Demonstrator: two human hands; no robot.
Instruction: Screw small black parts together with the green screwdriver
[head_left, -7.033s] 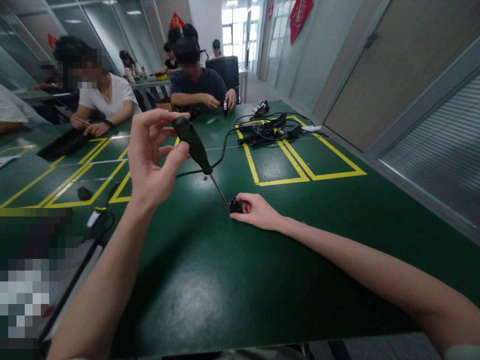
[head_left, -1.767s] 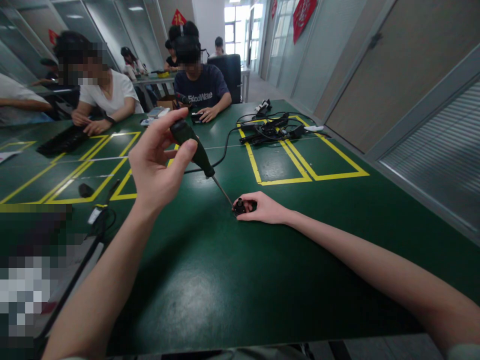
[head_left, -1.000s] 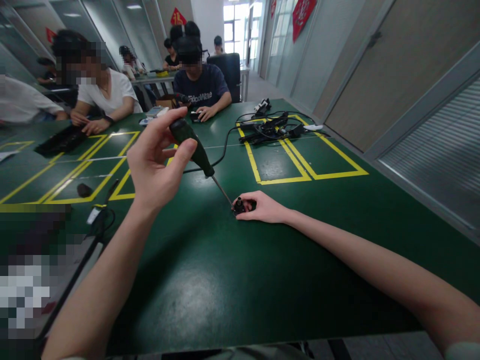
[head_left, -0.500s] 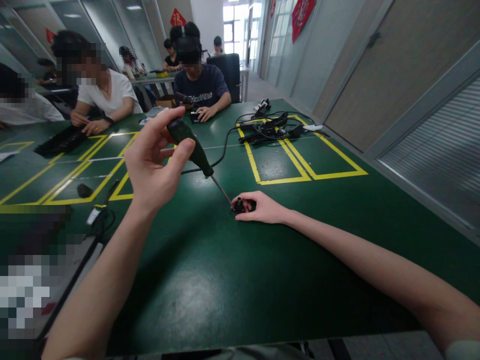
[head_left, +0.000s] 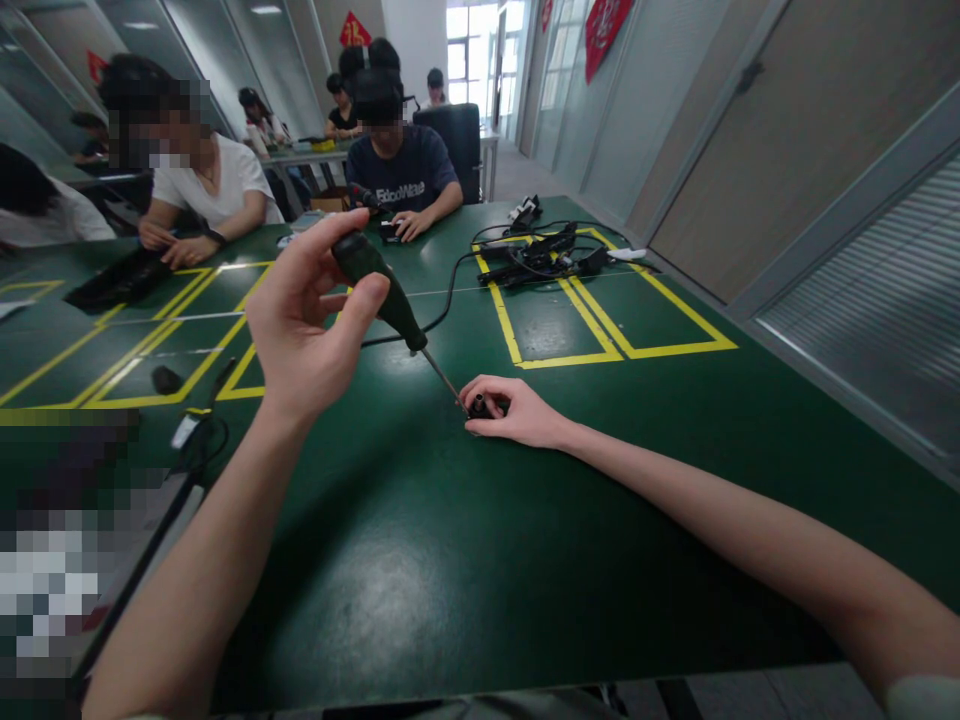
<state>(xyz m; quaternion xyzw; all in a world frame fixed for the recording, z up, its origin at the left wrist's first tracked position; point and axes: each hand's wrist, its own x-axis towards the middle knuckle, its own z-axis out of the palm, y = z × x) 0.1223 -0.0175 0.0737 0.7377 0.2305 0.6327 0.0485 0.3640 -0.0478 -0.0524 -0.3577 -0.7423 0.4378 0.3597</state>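
Observation:
A screwdriver (head_left: 386,295) with a dark green handle is held in my left hand (head_left: 307,320), its shaft slanting down to the right. The tip reaches a small black part (head_left: 480,406) with a short cylinder standing up on it. My right hand (head_left: 517,412) has its thumb and fingers closed around that part, low over the green table (head_left: 450,540). The fingers hide much of the part, and the exact spot where the tip meets it is too small to tell.
Black parts and cables (head_left: 544,255) lie on yellow tape outlines at the back right. A cable with a tag (head_left: 187,428) and a small dark object (head_left: 166,380) are on the left. Several people sit beyond, one handling a black tray (head_left: 120,278).
The fingers of my right hand have shifted slightly around the black part, which looks turned or tilted a little. My left hand keeps its grip on the screwdriver, almost unmoved.

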